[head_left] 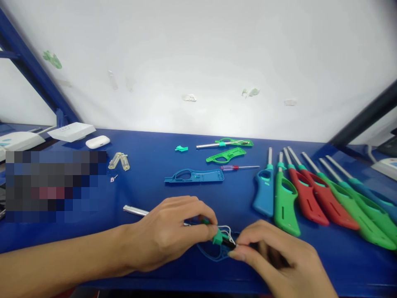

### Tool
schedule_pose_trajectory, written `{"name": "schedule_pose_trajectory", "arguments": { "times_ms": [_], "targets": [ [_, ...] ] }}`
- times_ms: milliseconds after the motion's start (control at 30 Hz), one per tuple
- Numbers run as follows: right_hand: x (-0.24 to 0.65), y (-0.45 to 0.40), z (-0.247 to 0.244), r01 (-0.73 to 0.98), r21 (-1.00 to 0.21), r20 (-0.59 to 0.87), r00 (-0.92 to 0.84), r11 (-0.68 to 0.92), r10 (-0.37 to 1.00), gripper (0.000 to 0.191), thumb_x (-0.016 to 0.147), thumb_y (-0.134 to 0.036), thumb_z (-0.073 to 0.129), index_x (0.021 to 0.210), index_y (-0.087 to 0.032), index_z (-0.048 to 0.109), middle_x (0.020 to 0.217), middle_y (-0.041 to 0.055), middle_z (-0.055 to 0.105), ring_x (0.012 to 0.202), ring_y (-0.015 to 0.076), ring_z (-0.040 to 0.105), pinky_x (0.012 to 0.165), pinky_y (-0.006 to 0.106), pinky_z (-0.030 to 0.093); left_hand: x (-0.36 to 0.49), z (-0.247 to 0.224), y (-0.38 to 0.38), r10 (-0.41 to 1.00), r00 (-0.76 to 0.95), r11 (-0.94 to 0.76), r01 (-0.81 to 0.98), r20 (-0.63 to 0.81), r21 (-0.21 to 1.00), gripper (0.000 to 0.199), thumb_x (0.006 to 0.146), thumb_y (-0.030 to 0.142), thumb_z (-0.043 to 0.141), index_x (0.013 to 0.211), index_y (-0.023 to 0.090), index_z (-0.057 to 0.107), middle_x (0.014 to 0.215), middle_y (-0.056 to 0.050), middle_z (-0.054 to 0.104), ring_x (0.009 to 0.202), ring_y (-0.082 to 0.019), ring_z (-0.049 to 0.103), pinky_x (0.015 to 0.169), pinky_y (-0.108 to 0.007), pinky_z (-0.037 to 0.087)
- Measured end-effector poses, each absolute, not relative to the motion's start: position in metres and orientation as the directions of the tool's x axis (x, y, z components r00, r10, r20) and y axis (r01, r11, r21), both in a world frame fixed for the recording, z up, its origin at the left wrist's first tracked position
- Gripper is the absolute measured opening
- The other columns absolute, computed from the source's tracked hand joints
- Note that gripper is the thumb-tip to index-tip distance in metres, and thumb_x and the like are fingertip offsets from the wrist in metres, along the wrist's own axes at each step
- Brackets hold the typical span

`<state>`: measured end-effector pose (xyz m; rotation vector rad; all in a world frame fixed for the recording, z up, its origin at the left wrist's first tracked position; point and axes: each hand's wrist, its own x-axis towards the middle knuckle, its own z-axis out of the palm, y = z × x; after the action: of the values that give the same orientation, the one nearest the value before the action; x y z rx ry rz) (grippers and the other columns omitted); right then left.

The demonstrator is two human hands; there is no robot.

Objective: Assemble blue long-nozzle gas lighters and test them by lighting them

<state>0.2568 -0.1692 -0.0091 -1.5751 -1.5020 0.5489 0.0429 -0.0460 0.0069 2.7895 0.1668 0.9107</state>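
Note:
My left hand (181, 223) is closed, its thumb and fingers pinching a green lighter trigger (218, 237). Attached to the trigger is a black igniter (229, 243), whose end sits between the thumb and forefinger of my right hand (276, 250), also closed. A thin white wire (228, 229) loops above these parts. Under both hands lies an opened blue lighter shell half (214, 259), partly hidden by the fingers. A metal lighter tube (135, 210) sticks out to the left beneath my left hand.
A second blue shell half (204, 176), green shell parts (228, 155) and a screwdriver (237, 167) lie beyond my hands. Several assembled lighters (287, 205) line the right. Clear fuel tanks (119, 161), a white case (98, 142) and a pixelated area are left.

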Motion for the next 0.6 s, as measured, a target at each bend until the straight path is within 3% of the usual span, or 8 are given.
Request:
{"name": "schedule_pose_trajectory", "arguments": {
  "times_ms": [233,600],
  "targets": [
    [0.2558,-0.1691,-0.0075,0.62,-0.777,0.287,0.198,0.107,0.937,0.028,0.086,-0.053,0.074,0.074,-0.028,0.071,0.059,-0.0063,0.059,0.047,0.0105,0.051,0.045,0.02,0.044,0.0426,0.0053,-0.0437,0.107,0.778,-0.983,-0.009,0.619,0.181,0.015,0.098,0.005,0.057,0.101,0.015,0.067,0.103,-0.004,0.071,0.08,-0.012,0.06,0.075,-0.023,0.048],
    [0.2538,-0.1695,-0.0105,0.623,-0.767,0.336,0.189,0.152,0.922,0.024,0.086,-0.049,0.076,0.075,-0.028,0.07,0.061,-0.0063,0.059,0.046,0.01,0.049,0.044,0.022,0.042,0.0399,0.0064,-0.0427,0.081,0.811,-0.979,-0.044,0.579,0.199,0.014,0.101,0.008,0.054,0.104,0.014,0.066,0.103,-0.005,0.071,0.083,-0.014,0.06,0.077,-0.027,0.048]
  ]
}}
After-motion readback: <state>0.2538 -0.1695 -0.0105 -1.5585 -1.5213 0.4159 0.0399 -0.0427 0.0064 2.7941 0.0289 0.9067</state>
